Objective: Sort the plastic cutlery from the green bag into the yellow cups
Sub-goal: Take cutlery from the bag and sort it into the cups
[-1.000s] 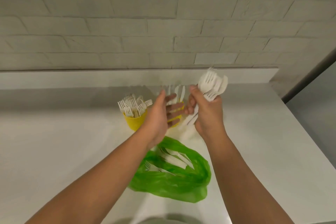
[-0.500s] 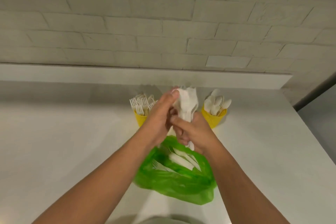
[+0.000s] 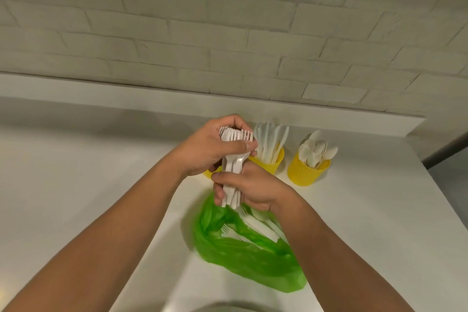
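Three yellow cups [image 3: 208, 174] [image 3: 271, 164] [image 3: 304, 175], one green bag [image 3: 253, 261], one bundle of white cutlery [image 3: 232, 166].

Worktop [image 3: 76, 197]: white, smooth, matt. Ledge [image 3: 101, 88]: white, raised, along the worktop's back edge. Wall [image 3: 228, 20]: pale painted brick, rising above the ledge. Dark strip [image 3: 445, 149]: far right, beyond the worktop's corner.

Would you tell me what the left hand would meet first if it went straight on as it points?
Probably the yellow cup of knives, just beyond the cutlery bundle the left hand grips; depth is hard to judge.
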Available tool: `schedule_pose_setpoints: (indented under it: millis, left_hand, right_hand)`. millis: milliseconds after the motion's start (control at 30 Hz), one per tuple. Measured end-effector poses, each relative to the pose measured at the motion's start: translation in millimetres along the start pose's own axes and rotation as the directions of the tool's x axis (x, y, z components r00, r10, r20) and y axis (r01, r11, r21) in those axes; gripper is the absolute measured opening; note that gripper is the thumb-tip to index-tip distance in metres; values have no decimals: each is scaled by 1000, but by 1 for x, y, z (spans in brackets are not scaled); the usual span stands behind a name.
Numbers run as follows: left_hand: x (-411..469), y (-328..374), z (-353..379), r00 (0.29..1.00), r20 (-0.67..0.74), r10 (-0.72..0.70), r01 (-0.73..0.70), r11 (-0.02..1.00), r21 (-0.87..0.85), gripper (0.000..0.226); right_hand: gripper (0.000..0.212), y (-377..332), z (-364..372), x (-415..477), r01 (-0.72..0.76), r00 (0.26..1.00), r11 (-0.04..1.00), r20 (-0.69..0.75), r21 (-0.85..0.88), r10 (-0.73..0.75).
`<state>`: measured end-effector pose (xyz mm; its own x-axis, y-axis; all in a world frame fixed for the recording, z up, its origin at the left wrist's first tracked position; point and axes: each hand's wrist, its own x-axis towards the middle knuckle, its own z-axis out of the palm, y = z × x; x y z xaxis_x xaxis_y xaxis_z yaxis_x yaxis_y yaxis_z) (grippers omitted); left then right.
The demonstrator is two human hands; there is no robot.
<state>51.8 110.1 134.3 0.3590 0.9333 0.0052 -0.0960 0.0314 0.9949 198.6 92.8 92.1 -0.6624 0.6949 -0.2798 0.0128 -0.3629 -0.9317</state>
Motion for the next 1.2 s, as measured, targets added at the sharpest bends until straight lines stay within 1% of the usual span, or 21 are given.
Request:
schedule_pose_setpoints:
  millis: [67, 133, 200, 233, 300, 367, 467, 567, 633, 700, 767, 800, 833, 867, 900, 933, 967, 1000, 1067, 1133, 1200]
  left_hand:
    - [-4, 4, -11, 999, 52, 3, -5, 999, 40, 31]
    - [-8, 7, -21, 996, 85, 15, -21, 997, 74, 55]
    - [-12, 8, -26, 999, 2, 42, -42, 993, 107, 76]
    - [-13, 7, -27, 995, -68, 72, -65, 994, 91, 80]
    - [-15, 2, -29, 979, -171, 111, -109, 994, 21, 75]
    - [-18, -5, -28, 968, -211, 138, -142, 990, -4, 63]
    - [-20, -10, -27, 960, -222, 168, -176, 984, -14, 58]
    - [-20, -10, -25, 962, -197, 188, -199, 979, -40, 59]
    - [-20, -10, -25, 966, -167, 196, -204, 979, -27, 59]
    - [-19, -8, -26, 970, -136, 202, -204, 979, -5, 58]
    - [-21, -3, -24, 973, -118, 200, -197, 980, 40, 58]
    - [-21, 1, -23, 970, -111, 217, -205, 972, 113, 60]
    - [-19, 5, -21, 964, -106, 242, -210, 945, 251, 62]
    - [-15, 8, -19, 956, -102, 276, -205, 873, 442, 64]
    - [-9, 9, -17, 943, -105, 316, -185, 759, 624, 62]
    - [-1, 11, -16, 922, -109, 371, -168, 639, 751, 54]
    - [7, 13, -16, 897, -105, 429, -169, 552, 816, 41]
    - [15, 15, -18, 878, -94, 469, -179, 505, 845, 28]
    - [26, 19, -24, 867, -60, 494, -201, 457, 866, 15]
    - [31, 24, -30, 876, 18, 481, -245, 413, 877, 13]
    - [32, 30, -34, 879, 103, 466, -302, 376, 876, 16]
  right_hand:
    - [9, -5, 3, 7, -1, 999, 999, -42, -34, 0]
    - [9, -9, 7, 13, 53, 978, 987, -194, -149, -81]
    - [17, -12, 11, 17, 100, 909, 935, -350, -341, -225]
    - [19, -13, 12, 19, 119, 867, 907, -402, -404, -293]
    - [13, -12, 13, 23, 146, 779, 856, -476, -495, -408]
    - [12, -9, 13, 25, 123, 708, 816, -526, -565, -471]
    - [15, -6, 15, 27, 93, 660, 767, -538, -634, -524]
    - [22, -3, 14, 27, 97, 633, 767, -555, -634, -539]
    - [25, -2, 13, 26, 120, 635, 774, -552, -621, -541]
    - [29, -4, 14, 24, 131, 662, 808, -556, -574, -502]
    - [27, -8, 9, 26, 98, 745, 873, -546, -477, -382]
    - [19, -10, 7, 28, 72, 812, 903, -501, -424, -300]
    - [9, -13, 4, 30, 47, 881, 929, -423, -366, -211]
    - [3, -15, 4, 30, 19, 934, 955, -335, -297, -123]
    - [10, -19, 5, 31, -16, 961, 972, -271, -236, -49]
    - [16, -25, 9, 31, -45, 976, 984, -218, -173, 6]
    - [20, -30, 10, 33, -58, 981, 989, -192, -139, 31]
    - [20, -35, 12, 36, -53, 983, 989, -184, -136, 27]
    - [16, -44, 11, 42, -23, 971, 941, -233, -338, -60]
    - [17, -53, 6, 44, 11, 945, 816, -260, -578, -197]
    - [26, -60, -2, 47, 104, 941, 762, -185, -639, -284]
